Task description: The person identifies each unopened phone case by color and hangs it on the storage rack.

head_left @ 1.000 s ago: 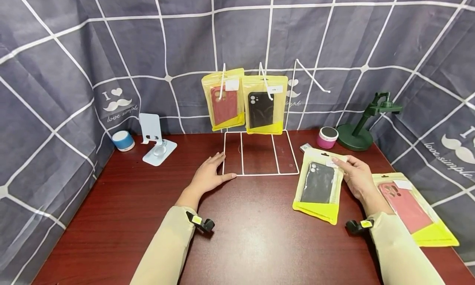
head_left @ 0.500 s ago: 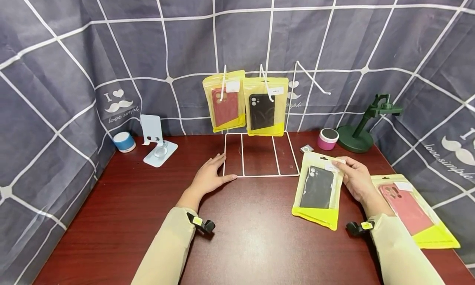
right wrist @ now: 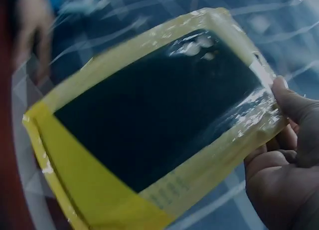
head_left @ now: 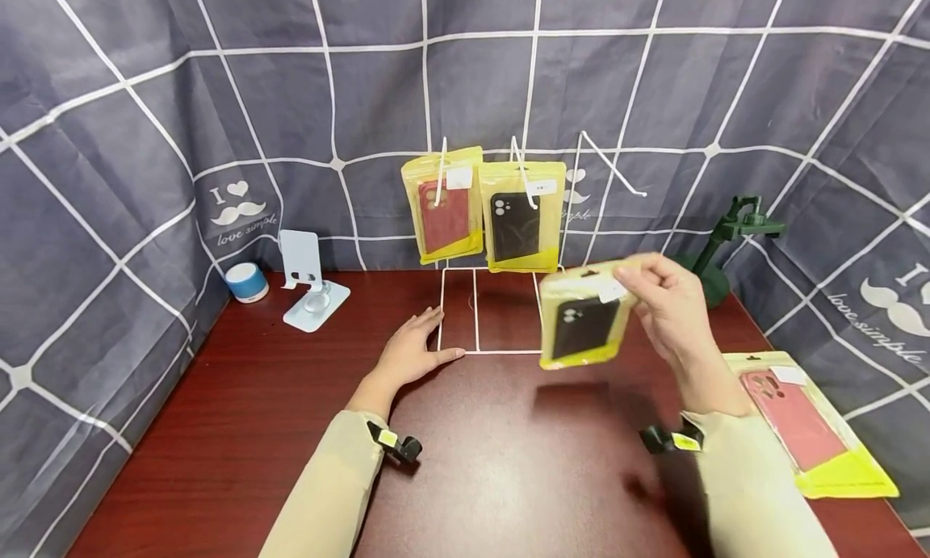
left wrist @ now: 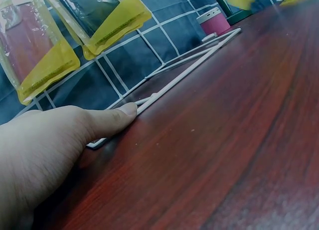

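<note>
My right hand (head_left: 664,299) pinches the top corner of a yellow packet holding a black phone case (head_left: 584,322) and holds it in the air in front of the white wire rack (head_left: 472,351). In the right wrist view the packet (right wrist: 149,125) fills the frame, gripped at its edge by my fingers (right wrist: 291,120). My left hand (head_left: 416,348) lies flat on the table, its fingers resting on the rack's base (left wrist: 164,90). Two packets hang on the rack's hooks, one with a red case (head_left: 441,211), one with a black case (head_left: 520,223). The third hook (head_left: 610,166) is bare.
A packet with a red case (head_left: 802,421) lies on the table at the right. A green stand (head_left: 715,251) is at the back right, a pink pot (left wrist: 213,20) beside it. A white phone holder (head_left: 308,283) and a blue pot (head_left: 245,282) stand at the back left.
My right hand has lifted the black-case packet off the table and carried it up and to the left, towards the rack. My left hand has stayed on the rack's base.
</note>
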`<state>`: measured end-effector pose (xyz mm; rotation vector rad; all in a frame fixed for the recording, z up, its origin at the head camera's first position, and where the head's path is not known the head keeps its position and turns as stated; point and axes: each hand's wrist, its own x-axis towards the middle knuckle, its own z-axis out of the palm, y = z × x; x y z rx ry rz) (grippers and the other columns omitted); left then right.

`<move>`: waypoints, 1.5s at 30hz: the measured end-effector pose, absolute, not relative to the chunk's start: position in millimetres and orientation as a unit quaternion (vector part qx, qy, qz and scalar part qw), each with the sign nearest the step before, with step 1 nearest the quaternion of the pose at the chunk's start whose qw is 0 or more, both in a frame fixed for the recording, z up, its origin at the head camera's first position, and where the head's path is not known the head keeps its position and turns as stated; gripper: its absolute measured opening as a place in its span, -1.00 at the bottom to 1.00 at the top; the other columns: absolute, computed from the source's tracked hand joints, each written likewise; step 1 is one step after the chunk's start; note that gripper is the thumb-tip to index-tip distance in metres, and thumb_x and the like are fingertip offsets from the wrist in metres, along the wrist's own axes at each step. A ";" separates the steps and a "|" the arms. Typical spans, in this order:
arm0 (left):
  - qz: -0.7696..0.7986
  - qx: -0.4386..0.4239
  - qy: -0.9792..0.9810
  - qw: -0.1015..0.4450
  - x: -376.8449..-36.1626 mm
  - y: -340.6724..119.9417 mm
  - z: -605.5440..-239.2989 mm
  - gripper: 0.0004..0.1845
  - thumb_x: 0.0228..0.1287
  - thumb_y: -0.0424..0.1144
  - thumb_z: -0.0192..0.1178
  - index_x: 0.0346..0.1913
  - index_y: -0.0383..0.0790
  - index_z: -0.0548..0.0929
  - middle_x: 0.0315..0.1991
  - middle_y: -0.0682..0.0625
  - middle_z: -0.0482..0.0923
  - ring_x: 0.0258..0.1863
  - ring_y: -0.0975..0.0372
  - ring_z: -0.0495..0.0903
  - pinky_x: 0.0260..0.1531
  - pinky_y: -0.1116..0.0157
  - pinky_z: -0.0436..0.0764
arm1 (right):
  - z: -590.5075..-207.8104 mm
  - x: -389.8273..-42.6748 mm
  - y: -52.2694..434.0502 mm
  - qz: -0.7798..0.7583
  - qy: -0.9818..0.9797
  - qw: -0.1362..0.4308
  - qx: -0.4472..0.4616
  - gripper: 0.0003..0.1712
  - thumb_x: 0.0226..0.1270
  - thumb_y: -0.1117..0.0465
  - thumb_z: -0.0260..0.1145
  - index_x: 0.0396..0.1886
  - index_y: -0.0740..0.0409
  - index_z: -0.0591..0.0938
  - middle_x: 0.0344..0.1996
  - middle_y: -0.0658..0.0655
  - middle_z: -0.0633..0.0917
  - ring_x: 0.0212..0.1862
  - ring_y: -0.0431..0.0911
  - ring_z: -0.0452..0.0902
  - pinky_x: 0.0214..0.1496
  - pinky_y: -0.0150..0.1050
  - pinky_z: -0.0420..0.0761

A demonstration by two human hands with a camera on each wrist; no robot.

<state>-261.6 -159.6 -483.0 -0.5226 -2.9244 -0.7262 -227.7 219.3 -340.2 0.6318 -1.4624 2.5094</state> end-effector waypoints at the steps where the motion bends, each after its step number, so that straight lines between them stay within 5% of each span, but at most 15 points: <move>1: -0.237 -0.172 -0.955 0.042 -261.5 -160.1 -483.2 0.08 0.13 0.50 0.19 0.52 -0.21 0.32 0.53 -0.02 0.21 0.54 0.13 0.13 0.53 0.14 0.07 | -327.7 -227.1 206.9 0.840 -0.484 0.098 0.226 -0.89 0.32 0.61 0.24 -0.29 0.44 0.67 -0.47 0.18 0.74 -0.44 -0.14 0.66 -0.43 -0.39 0.67; 8: -0.232 -0.177 -0.955 0.048 -263.4 -156.7 -482.4 0.06 0.14 0.47 0.21 0.51 -0.23 0.33 0.53 -0.02 0.23 0.53 0.15 0.13 0.53 0.17 0.05 | -269.5 -235.9 142.8 0.802 -0.508 0.228 0.215 -0.81 0.17 0.43 0.51 -0.29 0.47 0.68 -0.55 0.17 0.71 -0.59 -0.17 0.55 -0.59 -0.42 0.57; 16: -0.243 -0.168 -0.955 0.038 -264.5 -146.4 -480.5 0.07 0.14 0.49 0.19 0.53 -0.19 0.31 0.54 -0.02 0.21 0.54 0.04 0.13 0.53 0.12 0.05 | -269.6 -247.7 134.0 0.784 -0.525 0.279 0.180 -0.81 0.18 0.37 0.53 -0.28 0.42 0.72 -0.50 0.19 0.74 -0.52 -0.11 0.64 -0.45 -0.35 0.68; 40: -0.236 -0.163 -0.957 0.033 -261.1 -156.9 -481.8 0.06 0.14 0.48 0.21 0.52 -0.19 0.32 0.53 -0.03 0.21 0.53 0.06 0.14 0.52 0.11 0.08 | -297.7 -269.4 128.0 0.794 -0.538 0.247 0.137 -0.77 0.20 0.28 0.54 -0.21 0.32 0.73 -0.39 0.16 0.77 -0.40 -0.11 0.67 -0.36 -0.36 0.69; 45: -0.227 -0.164 -0.959 0.032 -261.4 -159.0 -481.2 0.06 0.14 0.48 0.20 0.52 -0.20 0.32 0.53 -0.03 0.21 0.54 0.13 0.13 0.53 0.18 0.04 | -304.5 -276.1 134.9 0.790 -0.558 0.192 0.167 -0.77 0.27 0.29 0.48 -0.12 0.30 0.71 -0.33 0.13 0.78 -0.32 -0.14 0.69 -0.28 -0.36 0.68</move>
